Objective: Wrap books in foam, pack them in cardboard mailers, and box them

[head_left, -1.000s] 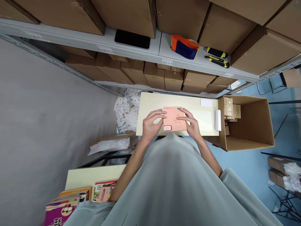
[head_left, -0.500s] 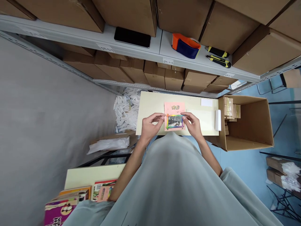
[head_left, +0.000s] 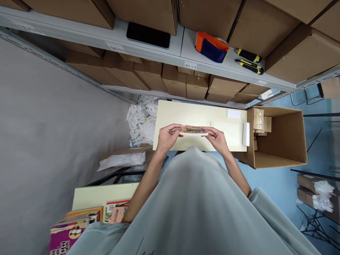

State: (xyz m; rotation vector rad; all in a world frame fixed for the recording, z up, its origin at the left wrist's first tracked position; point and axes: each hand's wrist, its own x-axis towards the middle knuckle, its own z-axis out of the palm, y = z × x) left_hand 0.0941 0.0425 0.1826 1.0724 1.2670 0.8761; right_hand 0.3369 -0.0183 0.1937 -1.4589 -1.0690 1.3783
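Between my two hands is a small pink book [head_left: 194, 130] with a colourful picture frame on its cover. It is tipped so that its pale lower edge faces me and the cover shows only as a thin strip. My left hand [head_left: 166, 138] pinches its left end between thumb and fingers. At the other end my right hand [head_left: 217, 139] grips it the same way. Beneath them lies a cream tabletop [head_left: 170, 113], with a white card [head_left: 233, 113] at its far right and a white roll [head_left: 246, 134] by its right edge.
To the right stands an open cardboard box [head_left: 281, 156] holding small cartons. A shelf [head_left: 159, 44] ahead carries a black phone [head_left: 148, 34], an orange-and-blue tape dispenser [head_left: 212, 47] and cutters [head_left: 249, 55]. White paper scraps [head_left: 142, 122] pile at left; books [head_left: 66, 233] stack lower left.
The pink book has been tilted from lying face-up to nearly edge-on, and its cover is now mostly foreshortened. Both hands keep their hold at its sides.
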